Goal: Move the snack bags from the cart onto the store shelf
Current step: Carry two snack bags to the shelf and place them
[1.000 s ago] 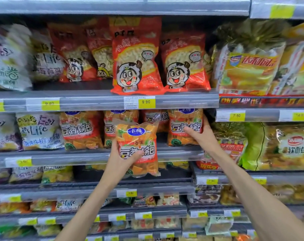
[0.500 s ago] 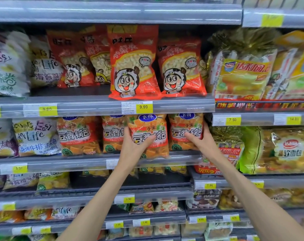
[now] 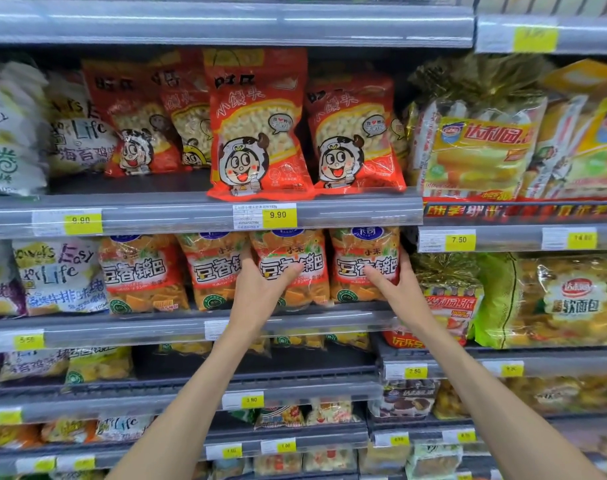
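Several orange snack bags stand upright in a row on the middle shelf (image 3: 156,329). My left hand (image 3: 260,289) grips the third orange bag (image 3: 307,268) from the left, thumb across its front, fingers behind its left edge. My right hand (image 3: 395,285) holds the rightmost orange bag (image 3: 361,258), thumb on its front and fingers around its right side. Both bags stand on the shelf, side by side. Two more orange bags (image 3: 139,271) stand to the left. The cart is out of view.
Red cartoon-face bags (image 3: 257,133) fill the shelf above, right over my hands. Yellow cake packs (image 3: 475,147) and a green bread bag (image 3: 551,299) sit to the right. White bags (image 3: 56,275) stand at left. Lower shelves hold small snack packs (image 3: 281,415).
My left hand carried the orange bag up from in front of the lower shelf and set it into the row between the other bags. My right hand stayed on the rightmost bag.
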